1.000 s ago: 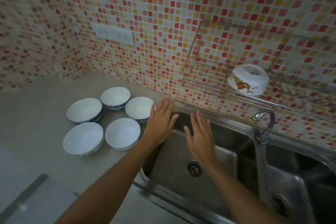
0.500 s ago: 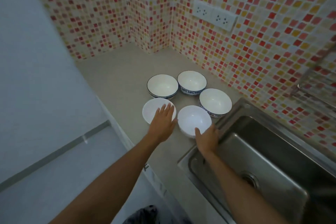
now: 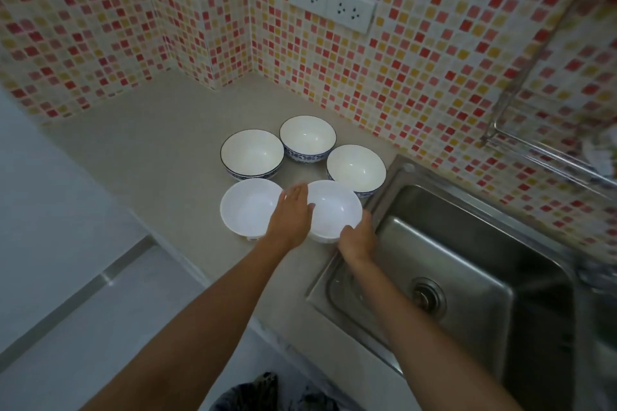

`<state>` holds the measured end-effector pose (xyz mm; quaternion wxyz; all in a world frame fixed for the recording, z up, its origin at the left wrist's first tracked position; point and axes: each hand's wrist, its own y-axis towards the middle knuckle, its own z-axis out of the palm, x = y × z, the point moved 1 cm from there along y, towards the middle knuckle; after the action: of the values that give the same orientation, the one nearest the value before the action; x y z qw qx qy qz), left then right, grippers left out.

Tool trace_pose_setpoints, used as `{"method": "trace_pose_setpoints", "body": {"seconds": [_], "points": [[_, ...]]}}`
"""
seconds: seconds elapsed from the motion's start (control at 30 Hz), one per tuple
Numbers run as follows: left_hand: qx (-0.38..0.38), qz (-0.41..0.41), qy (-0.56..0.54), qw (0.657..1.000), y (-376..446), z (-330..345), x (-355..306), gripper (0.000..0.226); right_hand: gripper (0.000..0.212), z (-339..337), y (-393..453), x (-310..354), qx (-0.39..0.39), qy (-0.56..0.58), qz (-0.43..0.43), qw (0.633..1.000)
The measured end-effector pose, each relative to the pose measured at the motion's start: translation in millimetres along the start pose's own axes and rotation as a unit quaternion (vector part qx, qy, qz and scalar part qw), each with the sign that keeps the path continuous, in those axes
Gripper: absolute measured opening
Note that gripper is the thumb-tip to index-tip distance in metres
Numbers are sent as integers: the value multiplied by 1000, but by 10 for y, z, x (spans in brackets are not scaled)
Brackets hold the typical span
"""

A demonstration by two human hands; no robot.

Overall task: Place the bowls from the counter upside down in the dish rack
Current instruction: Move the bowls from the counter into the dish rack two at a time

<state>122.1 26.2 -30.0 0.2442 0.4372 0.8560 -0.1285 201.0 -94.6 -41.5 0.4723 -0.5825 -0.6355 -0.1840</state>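
Several bowls stand upright on the beige counter (image 3: 150, 157), close together. Three at the back have blue patterns: one on the left (image 3: 252, 153), one in the middle (image 3: 307, 137), one on the right (image 3: 355, 167). In front are two plain white bowls, a left one (image 3: 248, 207) and a right one (image 3: 334, 207). My left hand (image 3: 290, 215) lies against the right bowl's left side, thumb at its rim. My right hand (image 3: 357, 240) curls around its near right rim. That bowl rests on the counter. The wire dish rack (image 3: 534, 150) hangs on the wall at the far right, mostly cut off.
A steel sink (image 3: 467, 260) lies directly right of the bowls, its edge touching my right hand. A double wall outlet (image 3: 330, 5) sits above the bowls on the mosaic tiles. The counter's front edge drops to the floor at the lower left.
The view has turned left from the rack and sink to the bowls. Both hands moved forward and closed in on the front right white bowl.
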Motion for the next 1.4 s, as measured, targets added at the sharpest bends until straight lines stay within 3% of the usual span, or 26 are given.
{"method": "trace_pose_setpoints", "body": {"seconds": [0.17,0.27,0.37,0.43,0.53,0.7,0.9,1.07,1.17,1.33,1.4], "points": [[-52,-54,-270,960,103,-209,-269,37,60,-252,-54,120,-18,52,-51,997],[3,-99,-394,914,179,-354,-472,43,58,-468,-76,294,-37,85,-79,993],[62,-163,-515,839,280,-489,-787,53,54,-751,-105,485,-57,101,-116,987],[73,-163,-547,818,348,-588,-1037,51,50,-973,-129,618,-80,93,-135,983],[64,-107,-555,823,419,-740,-1407,39,42,-1337,-156,807,-99,113,-168,974],[76,0,-594,801,455,-941,-2018,13,24,-2043,-126,1007,-156,94,-241,953],[80,27,-593,801,512,-891,-2654,33,34,-2934,151,854,-304,-16,-297,905],[71,69,-571,815,558,-792,-3094,41,32,-3479,406,538,-378,-121,-275,876],[62,86,-563,820,640,-720,-3325,37,31,-3647,511,349,-391,-204,-250,862],[40,126,-494,860,846,-567,-3629,52,65,-3632,713,190,-374,-370,-225,820],[20,163,-475,865,904,-542,-3767,50,66,-3626,746,182,-376,-394,-214,811]]}}
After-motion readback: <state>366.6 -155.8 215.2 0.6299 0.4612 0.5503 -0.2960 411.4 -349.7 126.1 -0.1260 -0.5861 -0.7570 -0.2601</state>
